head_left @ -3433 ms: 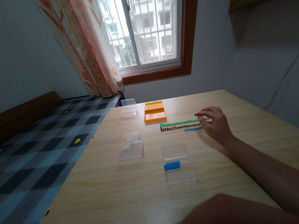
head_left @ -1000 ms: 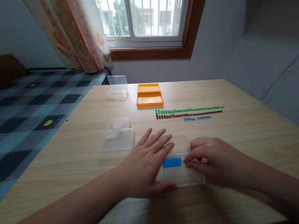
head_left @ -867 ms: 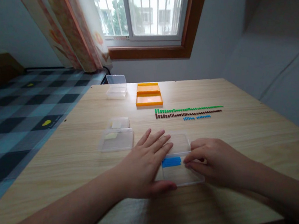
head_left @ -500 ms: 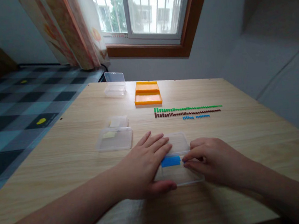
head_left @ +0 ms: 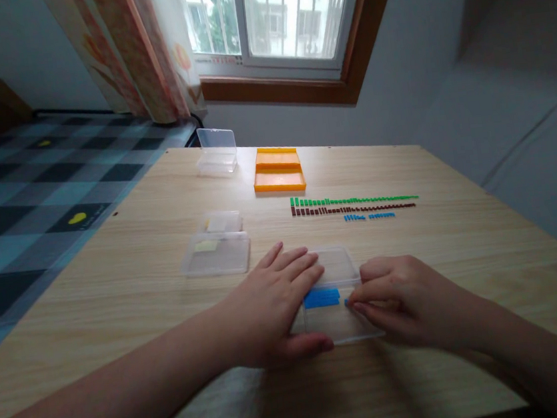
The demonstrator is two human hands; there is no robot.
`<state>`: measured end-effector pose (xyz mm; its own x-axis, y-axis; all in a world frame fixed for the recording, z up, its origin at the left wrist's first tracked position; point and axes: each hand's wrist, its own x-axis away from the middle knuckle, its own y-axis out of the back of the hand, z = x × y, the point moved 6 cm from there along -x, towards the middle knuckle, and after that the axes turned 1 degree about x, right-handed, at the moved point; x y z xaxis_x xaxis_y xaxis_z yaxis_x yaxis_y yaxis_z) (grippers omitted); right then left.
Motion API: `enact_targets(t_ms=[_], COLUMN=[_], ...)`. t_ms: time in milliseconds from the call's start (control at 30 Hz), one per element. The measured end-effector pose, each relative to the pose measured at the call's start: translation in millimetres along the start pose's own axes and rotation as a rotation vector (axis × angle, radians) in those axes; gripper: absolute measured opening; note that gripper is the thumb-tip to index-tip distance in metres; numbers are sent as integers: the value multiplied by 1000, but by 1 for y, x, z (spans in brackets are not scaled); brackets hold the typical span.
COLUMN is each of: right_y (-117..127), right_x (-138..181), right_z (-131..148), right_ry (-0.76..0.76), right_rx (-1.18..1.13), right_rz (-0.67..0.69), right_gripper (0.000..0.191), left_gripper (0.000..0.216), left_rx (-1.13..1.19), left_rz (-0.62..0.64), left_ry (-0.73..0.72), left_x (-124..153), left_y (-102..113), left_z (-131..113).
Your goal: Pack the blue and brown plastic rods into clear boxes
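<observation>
A clear plastic box (head_left: pixel 335 320) lies open on the wooden table (head_left: pixel 443 244) in front of me, with a block of blue pieces (head_left: pixel 321 297) inside it. My left hand (head_left: pixel 274 307) rests flat against the box's left side, fingers stretched out and thumb along its near edge. My right hand (head_left: pixel 410 301) sits at the box's right side, fingers curled and pinched together at a small blue piece just right of the blue block. Farther back lie three rows of small pieces: green (head_left: pixel 352 199), brown (head_left: pixel 353 208) and a short blue row (head_left: pixel 368 216).
An orange open case (head_left: pixel 278 170) and a clear open box (head_left: pixel 216 153) stand at the table's far side. Another clear box (head_left: pixel 216 253) with a yellowish piece lies left of centre. A bed with a checked cover (head_left: pixel 31 203) adjoins the table's left. Window and curtain behind.
3.4 s ago my right hand was at the far rows and the left was out of view; both now sit at the clear box. Over the last second, hardly any movement.
</observation>
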<state>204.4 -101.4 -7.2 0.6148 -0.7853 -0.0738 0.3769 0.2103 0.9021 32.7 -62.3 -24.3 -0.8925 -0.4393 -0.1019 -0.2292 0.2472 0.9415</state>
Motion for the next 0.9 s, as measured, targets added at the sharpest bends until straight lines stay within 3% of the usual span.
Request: enact_targets(t_ms=[900], right_y=[-3], right_x=[-1], right_z=[-1], right_ry=[-5], right_rx=[27], right_rz=[12], right_gripper=[27], left_gripper=[88], left_rx=[-15], left_rz=[37], left_ry=[19], left_x=[-1], left_y=[-2], left_z=[0])
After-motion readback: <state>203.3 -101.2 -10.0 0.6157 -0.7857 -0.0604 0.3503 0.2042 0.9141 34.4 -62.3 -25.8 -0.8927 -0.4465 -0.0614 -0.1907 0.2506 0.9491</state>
